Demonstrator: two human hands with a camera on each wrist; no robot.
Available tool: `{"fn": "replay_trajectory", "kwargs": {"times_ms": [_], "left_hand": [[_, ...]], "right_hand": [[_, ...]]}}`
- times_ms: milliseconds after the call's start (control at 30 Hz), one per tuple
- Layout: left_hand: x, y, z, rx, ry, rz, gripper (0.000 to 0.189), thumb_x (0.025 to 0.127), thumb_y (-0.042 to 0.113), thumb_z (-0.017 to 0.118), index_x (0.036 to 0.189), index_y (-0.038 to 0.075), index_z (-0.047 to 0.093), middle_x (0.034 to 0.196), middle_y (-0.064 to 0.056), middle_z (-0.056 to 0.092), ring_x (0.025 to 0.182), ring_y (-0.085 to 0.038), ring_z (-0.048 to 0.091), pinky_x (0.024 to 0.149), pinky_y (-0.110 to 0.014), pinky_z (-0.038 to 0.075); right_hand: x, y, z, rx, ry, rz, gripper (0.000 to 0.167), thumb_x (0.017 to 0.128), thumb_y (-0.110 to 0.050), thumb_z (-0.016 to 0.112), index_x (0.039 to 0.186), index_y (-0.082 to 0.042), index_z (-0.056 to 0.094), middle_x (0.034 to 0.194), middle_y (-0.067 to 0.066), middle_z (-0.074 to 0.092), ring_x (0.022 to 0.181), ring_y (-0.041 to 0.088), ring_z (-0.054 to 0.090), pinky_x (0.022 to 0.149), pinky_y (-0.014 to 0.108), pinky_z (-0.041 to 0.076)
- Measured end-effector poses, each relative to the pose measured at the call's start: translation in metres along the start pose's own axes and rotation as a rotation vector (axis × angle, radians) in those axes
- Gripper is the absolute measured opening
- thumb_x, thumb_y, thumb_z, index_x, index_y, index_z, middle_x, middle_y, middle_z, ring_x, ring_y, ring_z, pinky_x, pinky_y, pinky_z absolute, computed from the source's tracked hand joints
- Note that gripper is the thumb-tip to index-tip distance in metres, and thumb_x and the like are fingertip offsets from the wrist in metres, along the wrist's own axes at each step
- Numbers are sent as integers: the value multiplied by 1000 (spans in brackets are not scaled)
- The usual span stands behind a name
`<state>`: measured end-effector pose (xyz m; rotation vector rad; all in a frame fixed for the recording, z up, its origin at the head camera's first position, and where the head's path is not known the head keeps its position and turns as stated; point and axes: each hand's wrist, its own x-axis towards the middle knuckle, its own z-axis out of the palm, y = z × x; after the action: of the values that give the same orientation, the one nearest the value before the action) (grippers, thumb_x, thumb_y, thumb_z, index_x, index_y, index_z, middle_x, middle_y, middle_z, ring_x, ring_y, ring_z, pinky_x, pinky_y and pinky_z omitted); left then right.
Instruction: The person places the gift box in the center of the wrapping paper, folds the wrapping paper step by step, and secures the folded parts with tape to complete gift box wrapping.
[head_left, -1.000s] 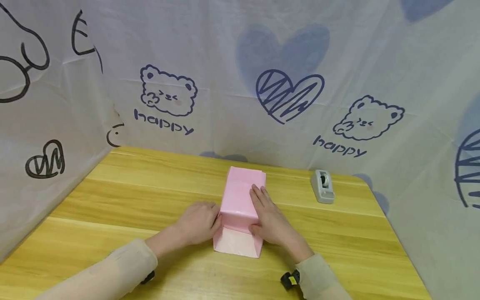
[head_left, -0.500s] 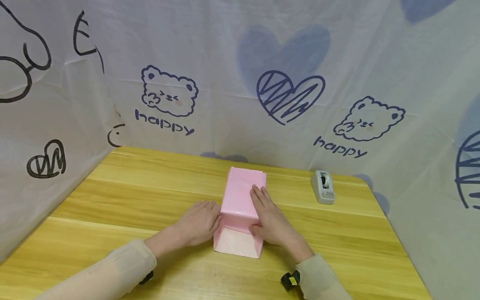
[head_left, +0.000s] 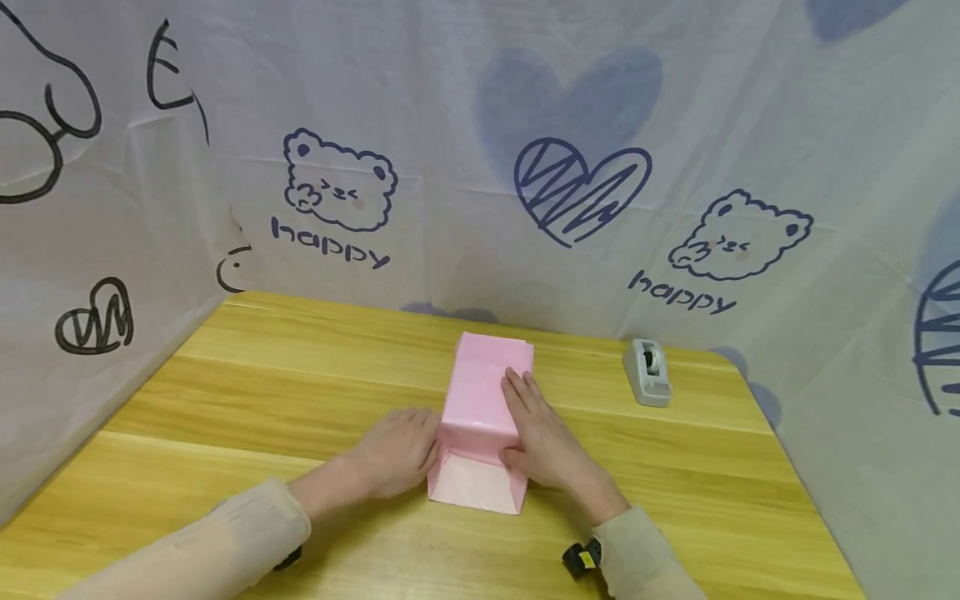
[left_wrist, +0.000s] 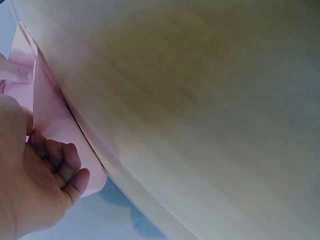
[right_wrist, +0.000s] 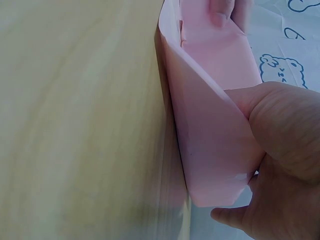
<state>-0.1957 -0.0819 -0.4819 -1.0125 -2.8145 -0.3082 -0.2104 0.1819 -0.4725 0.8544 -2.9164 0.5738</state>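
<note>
A box-shaped bundle in pink paper [head_left: 483, 396] lies lengthwise on the table. At its near end, a trapezoid paper flap [head_left: 477, 483] with a paler inner face lies towards me, its sides folded inward. My left hand [head_left: 396, 454] is at the bundle's left near edge; its fingers are curled, and thumb and forefinger pinch the paper there. On the right, my right hand [head_left: 546, 437] rests with straight fingers on the top and right side, its thumb [right_wrist: 240, 100] against the near end. What the bundle contains is hidden.
A grey tape dispenser [head_left: 647, 372] stands at the back right of the wooden table [head_left: 262, 375]. A pale cloth [head_left: 450, 108] printed with bears and hearts hangs behind and at the sides. Each wrist wears a small black device [head_left: 582, 558].
My left hand has shifted very slightly downward along the near left edge. The right hand and the pink bundle stay where they were.
</note>
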Motion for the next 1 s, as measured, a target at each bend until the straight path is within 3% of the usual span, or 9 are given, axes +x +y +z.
{"fn": "replay_trajectory", "kwargs": {"times_ms": [533,833,1000], "left_hand": [[-5,-1,1,16,-54,28,22,97,29,64,92,13,48,90,0,53,83,-17,52,76,-34,46],[-7,-1,1,15,-99,23,37,91,41,71,108,11,55,106,-4,62,98,-22,60,86,-40,51],[-6,-4,-1,38,-60,20,41,91,47,70,102,11,55,93,0,56,88,-19,56,79,-37,50]], "right_hand": [[0,2,-1,-6,-14,4,103,88,-15,84,165,1,17,174,14,9,160,35,5,127,51,22],[0,2,-1,-9,-13,2,102,88,-15,84,165,1,18,174,14,9,160,35,6,127,51,22],[0,2,-2,-7,-24,1,101,89,-16,83,165,0,18,175,13,9,160,35,6,127,50,22]]}}
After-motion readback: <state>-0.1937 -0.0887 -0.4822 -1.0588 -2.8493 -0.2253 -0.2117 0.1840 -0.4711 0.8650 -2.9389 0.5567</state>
